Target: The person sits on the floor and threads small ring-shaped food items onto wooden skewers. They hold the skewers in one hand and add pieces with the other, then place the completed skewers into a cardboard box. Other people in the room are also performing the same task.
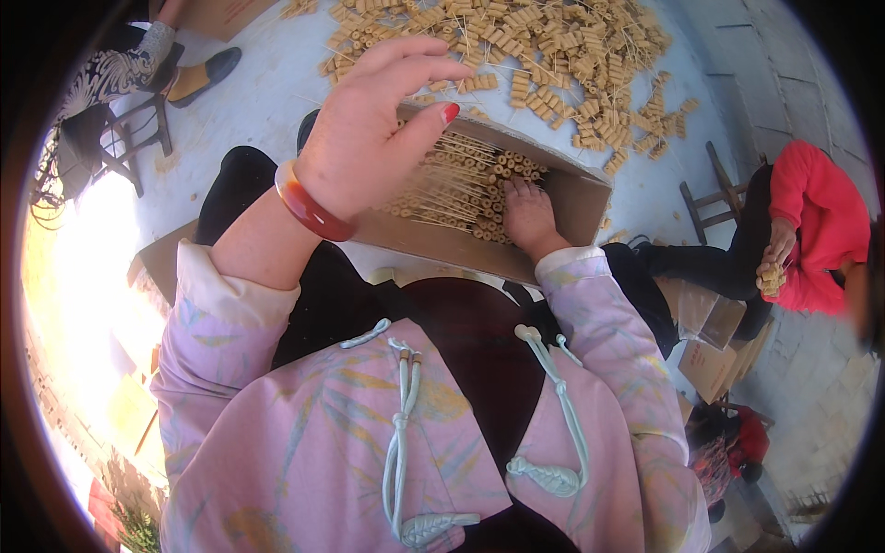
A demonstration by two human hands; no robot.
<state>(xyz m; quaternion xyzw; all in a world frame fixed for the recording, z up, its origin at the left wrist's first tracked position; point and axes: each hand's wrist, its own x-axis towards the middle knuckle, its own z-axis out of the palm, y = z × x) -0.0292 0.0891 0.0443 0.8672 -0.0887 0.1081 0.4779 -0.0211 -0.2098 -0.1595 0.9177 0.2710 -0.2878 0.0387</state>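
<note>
A long cardboard box (576,198) lies across my lap. Inside are rows of skewers (461,189), thin pale sticks threaded with tan, ring-ended pieces. My left hand (373,129) is raised over the left part of the box, its fingers apart and nothing visible in it; a reddish-brown bangle (312,205) circles that wrist. Down in the box, my right hand (529,217) rests against the tan ends near the right side of the rows, fingers spread over them. My left hand and forearm hide the box's left end.
Beyond the box a large heap of similar skewers (553,55) spreads over a pale blue surface. At the right sits a person in a red top (816,221), a tan bundle in one hand. Another person's patterned sleeve (111,78) and a stool (138,143) are at the upper left.
</note>
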